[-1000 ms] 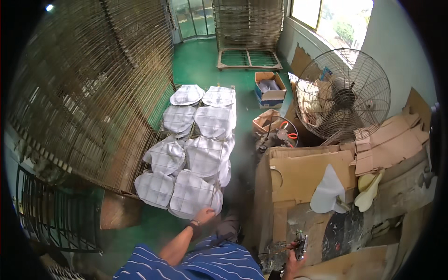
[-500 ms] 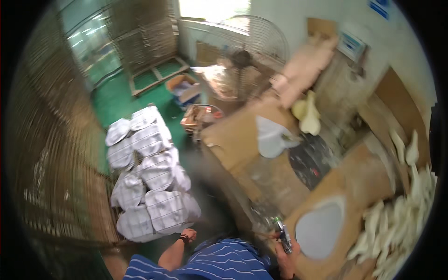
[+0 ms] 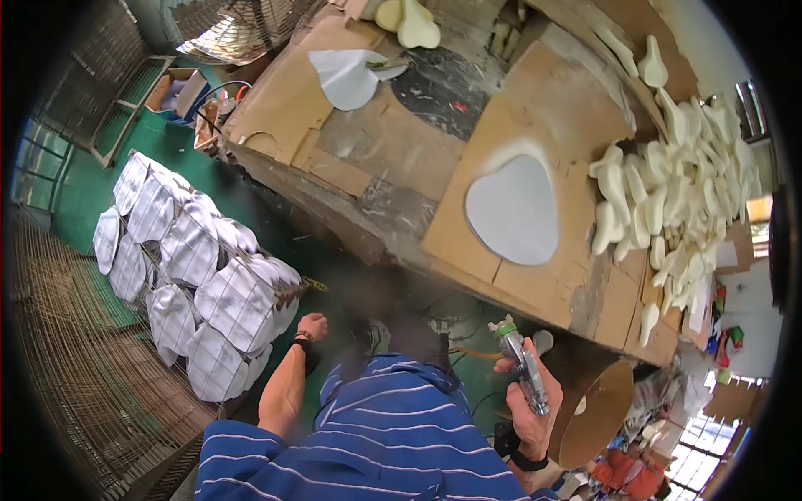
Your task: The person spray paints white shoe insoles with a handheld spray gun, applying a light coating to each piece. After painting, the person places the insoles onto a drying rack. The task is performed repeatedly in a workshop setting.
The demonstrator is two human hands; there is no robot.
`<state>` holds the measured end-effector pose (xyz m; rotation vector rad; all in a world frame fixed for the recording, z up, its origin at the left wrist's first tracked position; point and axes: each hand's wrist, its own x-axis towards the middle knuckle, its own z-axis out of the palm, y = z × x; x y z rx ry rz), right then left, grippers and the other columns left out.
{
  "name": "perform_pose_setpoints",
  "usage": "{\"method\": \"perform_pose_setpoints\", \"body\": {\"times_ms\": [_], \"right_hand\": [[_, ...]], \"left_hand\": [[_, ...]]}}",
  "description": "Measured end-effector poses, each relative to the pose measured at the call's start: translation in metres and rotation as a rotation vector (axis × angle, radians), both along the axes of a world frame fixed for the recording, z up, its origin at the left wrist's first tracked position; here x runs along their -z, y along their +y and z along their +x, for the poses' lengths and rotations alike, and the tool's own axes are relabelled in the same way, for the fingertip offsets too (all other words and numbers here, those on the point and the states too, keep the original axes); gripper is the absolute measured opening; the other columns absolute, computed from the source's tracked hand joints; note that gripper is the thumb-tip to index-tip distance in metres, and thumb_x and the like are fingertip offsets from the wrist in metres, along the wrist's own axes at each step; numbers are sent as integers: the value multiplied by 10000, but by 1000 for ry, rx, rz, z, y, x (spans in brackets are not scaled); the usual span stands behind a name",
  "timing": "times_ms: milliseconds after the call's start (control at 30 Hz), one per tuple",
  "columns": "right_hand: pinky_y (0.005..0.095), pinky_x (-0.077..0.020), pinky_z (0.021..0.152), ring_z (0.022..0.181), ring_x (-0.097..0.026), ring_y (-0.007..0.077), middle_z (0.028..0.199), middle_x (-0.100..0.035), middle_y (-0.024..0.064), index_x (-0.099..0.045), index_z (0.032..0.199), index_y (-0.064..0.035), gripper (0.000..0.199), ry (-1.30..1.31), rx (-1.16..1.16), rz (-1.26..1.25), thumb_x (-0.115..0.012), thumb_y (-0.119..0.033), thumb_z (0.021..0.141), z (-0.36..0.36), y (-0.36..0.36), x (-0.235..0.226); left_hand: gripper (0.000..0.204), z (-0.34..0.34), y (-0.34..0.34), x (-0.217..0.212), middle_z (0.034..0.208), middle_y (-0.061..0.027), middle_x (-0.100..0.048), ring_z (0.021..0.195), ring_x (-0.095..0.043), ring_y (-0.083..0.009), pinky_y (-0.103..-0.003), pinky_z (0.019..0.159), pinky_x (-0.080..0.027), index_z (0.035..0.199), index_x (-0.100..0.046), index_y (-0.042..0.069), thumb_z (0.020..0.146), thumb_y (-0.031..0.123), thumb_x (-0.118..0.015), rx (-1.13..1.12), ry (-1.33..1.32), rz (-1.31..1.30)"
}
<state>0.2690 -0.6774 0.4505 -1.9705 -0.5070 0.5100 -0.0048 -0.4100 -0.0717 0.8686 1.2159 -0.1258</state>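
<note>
My right hand grips a metal spray gun with a green collar, held upright off the near edge of the table. Nearest to it on the tabletop cardboard lies a light grey, rounded teardrop-shaped panel, with a whitish haze along its far edge. My left hand hangs low, fingers curled in with nothing seen in them. Beside it, to the left, a rack carries several white rounded pieces under thin wires. A second pale panel lies on the far part of the table.
Cream, saddle-shaped pieces are heaped at the table's right side. A brown drum-like container stands by my right hand. Boxes sit on the green floor at far left. Wire mesh racks line the left side.
The view has swung to the right, so the table and heap sit higher and further left. My right hand with the spray gun now shows fully; the left stays curled.
</note>
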Motion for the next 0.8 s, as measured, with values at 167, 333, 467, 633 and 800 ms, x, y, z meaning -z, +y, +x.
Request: {"method": "perform_pose_setpoints", "body": {"times_ms": [167, 333, 467, 633, 800], "right_hand": [[268, -484, 788, 883, -616, 165, 1021, -667, 147, -468, 1365, 23, 664, 53, 103, 32, -441, 82, 704, -8, -54, 5], [241, -481, 719, 883, -599, 135, 1030, -663, 135, -451, 1382, 13, 663, 106, 219, 5, -448, 105, 725, 9, -109, 2], [239, -483, 698, 832, -593, 114, 972, -664, 116, -472, 1364, 16, 564, 52, 311, 0, -551, 51, 806, 33, -157, -3], [227, -474, 688, 782, -562, 81, 911, -642, 73, -529, 1307, 31, 490, 52, 414, -67, -685, -70, 853, 62, -204, -5], [218, -464, 695, 766, -544, 73, 883, -629, 44, -527, 1306, 35, 490, -50, 417, -16, -682, -69, 853, 99, -229, 7]], "left_hand": [[188, -35, -49, 7, 570, 19, -416, 473, -456, -145, -294, 415, -368, 712, -483, 117, 891, 99, -538, -88, 27, -154], [71, -46, -75, -6, 642, -27, -481, 507, -486, -157, -317, 437, -408, 810, -538, 93, 853, 38, -521, -106, 245, -225], [227, -20, -89, 4, 698, -47, -545, 523, -520, -194, -406, 475, -461, 1013, -591, 86, 848, 16, -453, -161, 292, -239], [307, 77, -101, -46, 823, -79, -652, 617, -632, -193, -360, 521, -525, 1169, -593, 67, 872, 146, -591, 23, 204, 45], [360, 150, -100, -67, 910, -96, -673, 744, -669, -208, -375, 627, -549, 1229, -561, 65, 900, 208, -593, 228, 135, 167]]}}
